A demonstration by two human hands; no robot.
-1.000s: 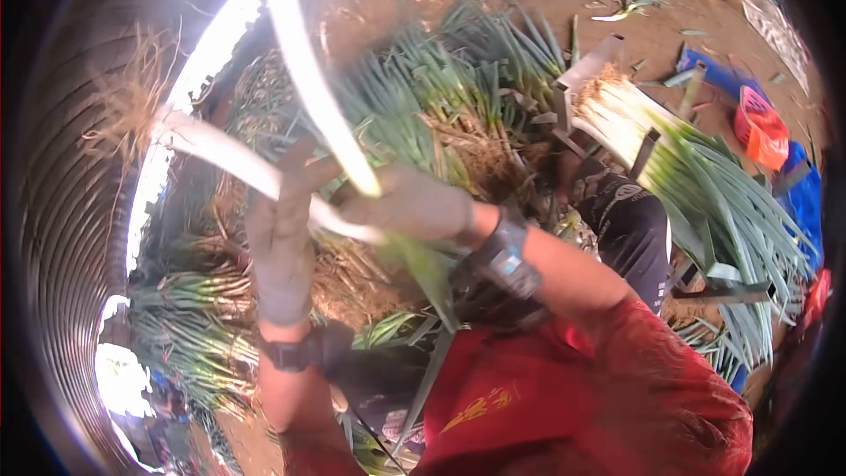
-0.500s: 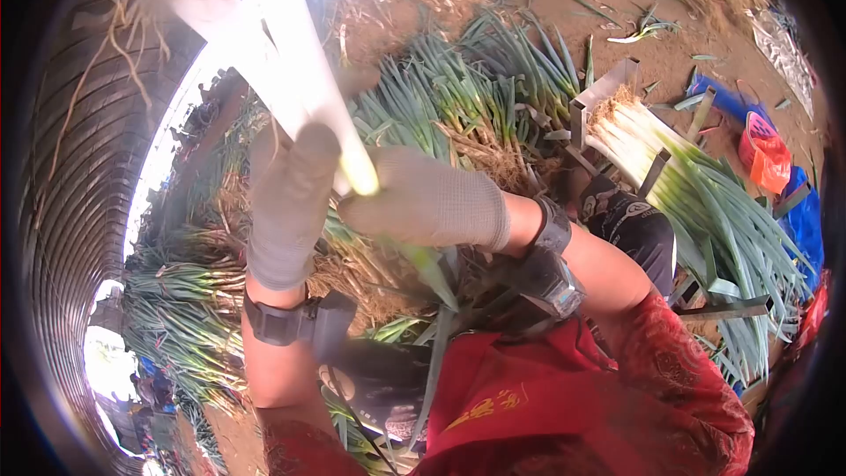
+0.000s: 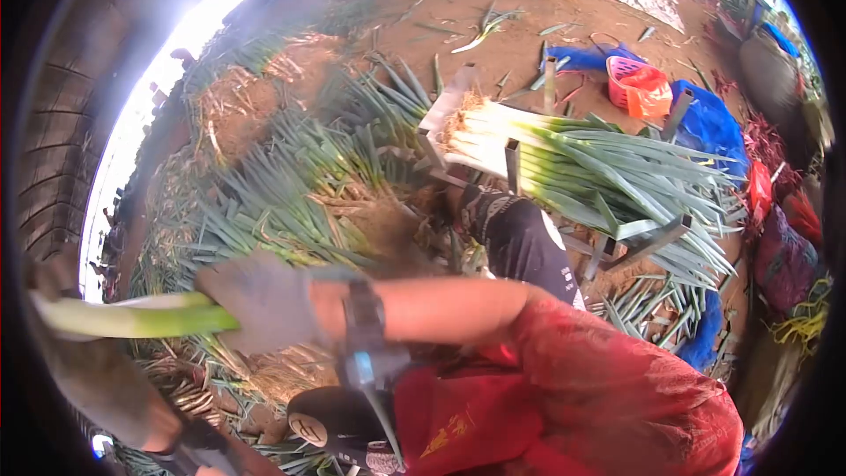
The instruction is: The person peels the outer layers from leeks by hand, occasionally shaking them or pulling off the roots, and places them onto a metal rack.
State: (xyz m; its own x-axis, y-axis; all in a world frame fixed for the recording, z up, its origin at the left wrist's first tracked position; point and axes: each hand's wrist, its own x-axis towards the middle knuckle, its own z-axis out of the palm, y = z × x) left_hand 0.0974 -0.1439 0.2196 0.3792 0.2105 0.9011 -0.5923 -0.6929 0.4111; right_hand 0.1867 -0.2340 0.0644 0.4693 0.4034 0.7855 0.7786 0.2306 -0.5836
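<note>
A thick green onion (image 3: 150, 321) lies across the left edge of view, white part leftward and green part toward the middle. My right hand (image 3: 264, 301), in a pale knit glove, is closed around its green part. A long leaf (image 3: 385, 427) hangs below this wrist. My left hand (image 3: 92, 379), also gloved and blurred by motion, is at the white end, with fingers showing above and palm below the stalk. The root end is lost in the dark edge. Both wrists wear dark straps with a device.
A metal rack (image 3: 513, 167) at my right holds a bundle of trimmed green onions (image 3: 608, 159). Heaps of unsorted green onions (image 3: 291, 176) cover the ground ahead. Beyond the rack are a pink basket (image 3: 624, 79) with an orange bag and blue netting (image 3: 709, 128).
Both hands have swung down and to the left with the green onion, turning it from upright to nearly level. My view has turned right, showing more of the rack and basket.
</note>
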